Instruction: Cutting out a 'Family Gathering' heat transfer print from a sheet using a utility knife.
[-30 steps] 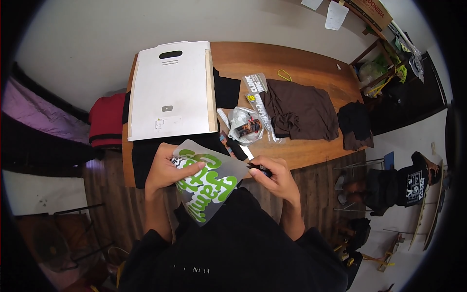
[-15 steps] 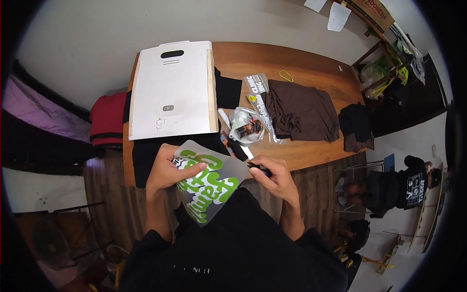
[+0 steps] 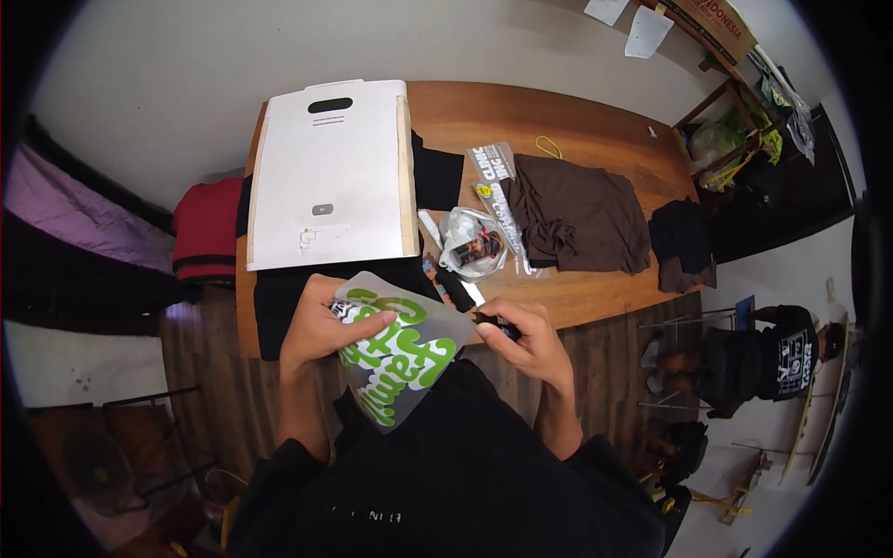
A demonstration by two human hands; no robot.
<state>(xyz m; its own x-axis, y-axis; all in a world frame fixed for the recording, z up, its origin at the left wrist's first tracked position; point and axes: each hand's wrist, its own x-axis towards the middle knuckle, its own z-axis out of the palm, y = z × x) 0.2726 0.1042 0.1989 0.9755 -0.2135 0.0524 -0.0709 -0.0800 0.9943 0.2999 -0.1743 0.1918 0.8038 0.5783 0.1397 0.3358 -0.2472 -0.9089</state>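
My left hand (image 3: 321,325) grips a clear film sheet (image 3: 445,324) by its left edge, thumb lying across the front. Green and white lettering covers much of the sheet, which hangs tilted in front of my chest. In my closed right hand (image 3: 528,340) is a small black-handled tool (image 3: 508,327), its tip at the right edge of the sheet. My fingers cover most of it, so its exact kind does not show.
On the wooden table (image 3: 549,112) lie a white heat-press-like panel (image 3: 335,177) over black cloth, a plastic bag (image 3: 465,244), printed film strips and a folded brown garment (image 3: 586,214). Dark cloth (image 3: 684,237) sits at the right end. A seated person (image 3: 781,358) is at far right.
Both hands stay almost where they were, with the sheet and the black tool still held. The view has shifted very slightly.
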